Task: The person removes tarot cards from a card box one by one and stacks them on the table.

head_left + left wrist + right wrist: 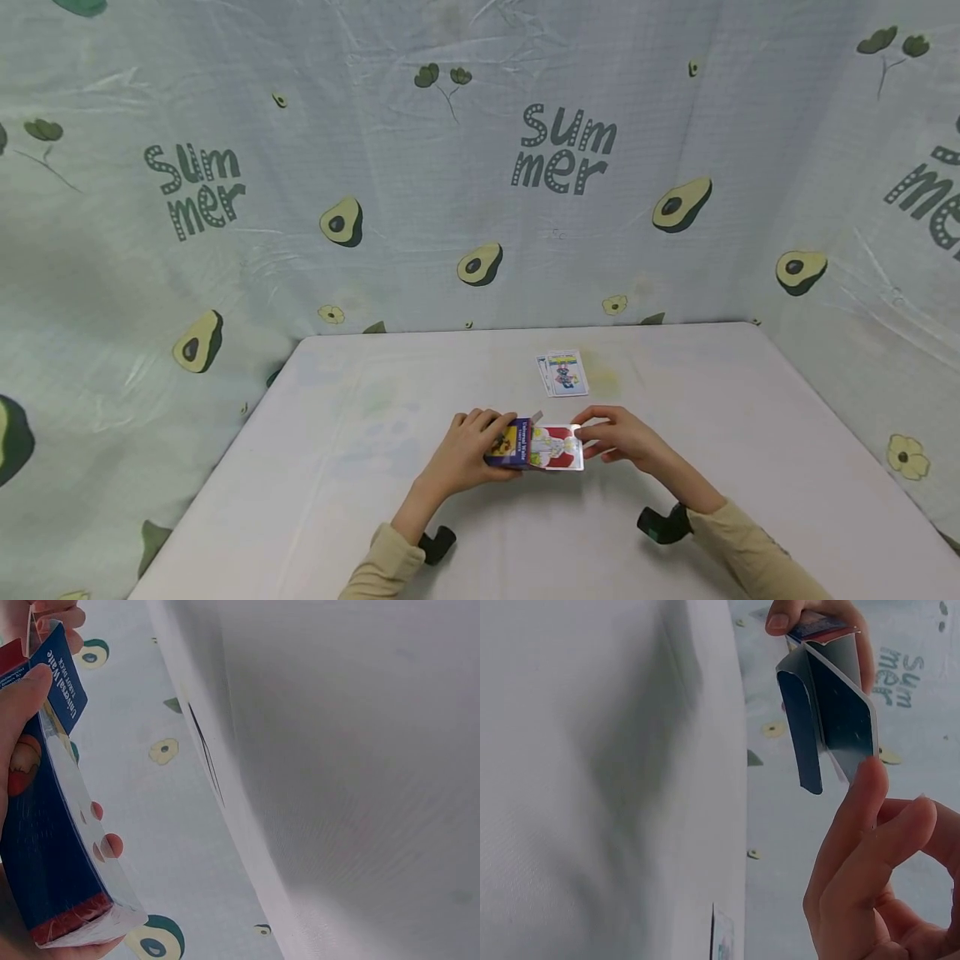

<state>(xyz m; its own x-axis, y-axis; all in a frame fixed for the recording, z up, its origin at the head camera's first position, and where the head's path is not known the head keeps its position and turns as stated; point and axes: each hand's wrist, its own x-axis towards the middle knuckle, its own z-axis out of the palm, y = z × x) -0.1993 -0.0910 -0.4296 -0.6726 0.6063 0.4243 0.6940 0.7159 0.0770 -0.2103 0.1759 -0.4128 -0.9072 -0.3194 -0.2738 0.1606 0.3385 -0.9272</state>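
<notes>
My left hand (474,450) grips a blue tarot deck box (512,442), its thumb across the printed face and its open end toward the right. From that end a card (557,447) with a red and white picture sticks out. My right hand (626,435) pinches the card's outer end with its fingertips. In the right wrist view, the card's dark blue back (847,712) shows beside a raised box flap (799,731). The left wrist view shows the box side (56,840) with a clear plastic wrap along its edge. The inside of the box is hidden.
Beyond the hands, a few overlapping cards (567,375) lie face up on the white-covered table (360,517). A printed cloth (405,167) hangs behind and along the sides of the table. Dark wrist cameras (663,525) sit under both forearms.
</notes>
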